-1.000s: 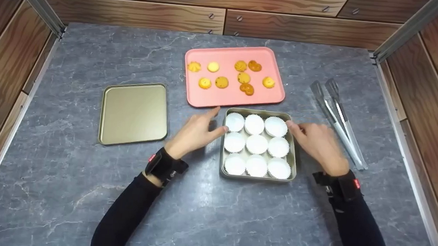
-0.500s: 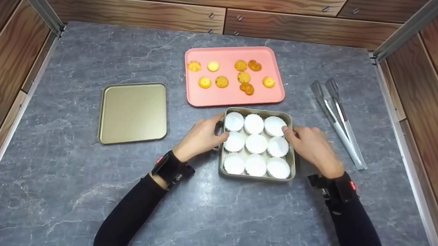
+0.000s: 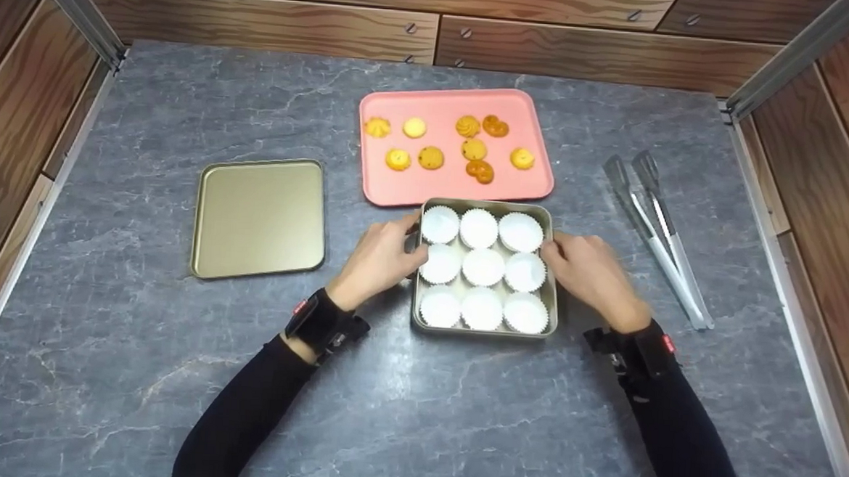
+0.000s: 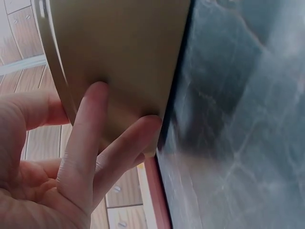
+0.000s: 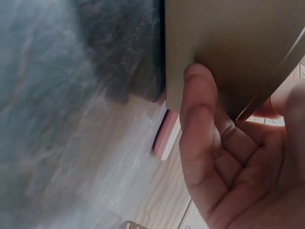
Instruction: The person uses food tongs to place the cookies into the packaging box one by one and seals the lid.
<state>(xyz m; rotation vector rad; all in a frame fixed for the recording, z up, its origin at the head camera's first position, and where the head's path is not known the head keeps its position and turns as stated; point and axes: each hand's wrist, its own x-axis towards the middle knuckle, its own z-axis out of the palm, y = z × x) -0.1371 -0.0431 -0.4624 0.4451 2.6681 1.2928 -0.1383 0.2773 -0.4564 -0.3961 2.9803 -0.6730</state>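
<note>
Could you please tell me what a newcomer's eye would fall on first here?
Probably the square gold-coloured metal tin near the head view's centre, holding nine white fluted cups and gripped at its sides by the left hand and right hand. Next, just beyond it, the pink rectangular tray of golden cookies stands out against the grey marbled tabletop.

Head view: some fingers of my left hand (image 3: 378, 260) and right hand (image 3: 587, 275) hidden, my sleeves (image 3: 244, 414) cut off at bottom. Tin (image 4: 124, 47) cropped in both wrist views.
</note>
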